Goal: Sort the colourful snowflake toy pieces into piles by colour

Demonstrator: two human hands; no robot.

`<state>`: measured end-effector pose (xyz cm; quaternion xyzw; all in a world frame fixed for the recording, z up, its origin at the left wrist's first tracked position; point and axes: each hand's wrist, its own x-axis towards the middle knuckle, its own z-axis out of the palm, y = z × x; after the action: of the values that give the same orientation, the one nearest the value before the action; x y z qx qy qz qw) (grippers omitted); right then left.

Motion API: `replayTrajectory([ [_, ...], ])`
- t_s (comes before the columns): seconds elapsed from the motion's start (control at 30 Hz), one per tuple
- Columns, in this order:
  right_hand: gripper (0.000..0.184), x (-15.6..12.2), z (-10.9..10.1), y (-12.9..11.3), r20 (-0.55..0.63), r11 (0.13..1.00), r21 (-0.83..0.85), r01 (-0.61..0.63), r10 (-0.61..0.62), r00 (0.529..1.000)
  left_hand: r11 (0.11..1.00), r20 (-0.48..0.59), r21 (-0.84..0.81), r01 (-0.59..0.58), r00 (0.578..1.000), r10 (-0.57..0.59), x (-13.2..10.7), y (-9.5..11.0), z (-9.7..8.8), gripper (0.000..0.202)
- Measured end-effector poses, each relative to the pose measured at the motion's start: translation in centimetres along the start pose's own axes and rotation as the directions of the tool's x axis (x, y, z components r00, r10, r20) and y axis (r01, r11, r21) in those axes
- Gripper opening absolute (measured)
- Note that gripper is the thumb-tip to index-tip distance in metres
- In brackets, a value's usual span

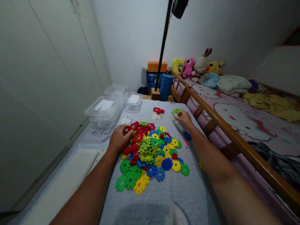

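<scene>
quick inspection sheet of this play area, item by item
surface: grey blanket, spread flat.
job's things: mixed-colour pile of toothed plastic discs; red group, white group and green group set apart beyond it.
clutter: clear lidded tubs at the left; a stray blue disc.
hands: left hand rests on the pile's red pieces; right hand touches the green group.
cables: nothing seen.
surroundings: white cupboard doors left, wooden bed rail right, plush toys, black pole.

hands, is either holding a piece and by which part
Nothing clearly held: left hand rests palm-down on the red pieces in the pile; right hand touches the green pieces with its fingertips.
</scene>
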<state>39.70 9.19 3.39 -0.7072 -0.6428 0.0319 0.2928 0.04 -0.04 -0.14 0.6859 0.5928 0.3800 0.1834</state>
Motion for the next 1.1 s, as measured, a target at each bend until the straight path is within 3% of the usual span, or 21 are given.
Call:
replayTrajectory([
  [0.17,0.014,1.3,-0.3,2.9,-0.143,0.984,0.003,-0.18,0.178,0.974,1.0,0.003,-0.006,0.005,1.0,-0.005,-0.1,0.0,-0.1,0.042],
  [0.37,0.01,2.7,0.4,3.4,-0.19,0.948,0.029,-0.317,0.317,0.929,1.0,-0.008,-0.018,-0.001,1.0,0.0,-0.2,0.0,-0.2,0.041],
  [0.5,0.011,3.2,1.1,3.5,-0.198,0.94,0.035,-0.339,0.339,0.92,1.0,-0.008,-0.012,0.0,1.0,0.0,-0.1,-0.2,-0.1,0.039],
  [0.73,0.02,2.6,1.5,3.0,-0.12,0.958,-0.058,-0.279,0.271,0.955,1.0,0.001,-0.023,0.013,1.0,-0.013,-0.2,0.1,-0.2,0.041],
  [0.87,0.031,1.8,0.5,1.9,-0.076,0.966,-0.094,-0.242,0.236,0.969,1.0,0.002,-0.02,0.015,1.0,-0.015,-0.2,0.3,-0.3,0.042],
  [0.97,0.033,0.4,-0.7,0.2,-0.07,0.989,-0.026,-0.143,0.141,0.988,1.0,0.006,-0.024,0.015,1.0,-0.015,-0.2,0.2,-0.2,0.041],
  [1.03,0.028,-1.0,-1.5,-1.5,0.069,0.995,0.083,-0.048,0.043,0.997,1.0,-0.008,-0.022,0.018,1.0,-0.018,-0.2,0.1,0.0,0.04],
  [1.1,0.021,-2.9,-2.3,-3.4,0.297,0.976,0.215,0.033,-0.097,0.95,1.0,-0.034,-0.016,0.02,0.999,-0.021,-0.2,0.0,0.1,0.039],
])
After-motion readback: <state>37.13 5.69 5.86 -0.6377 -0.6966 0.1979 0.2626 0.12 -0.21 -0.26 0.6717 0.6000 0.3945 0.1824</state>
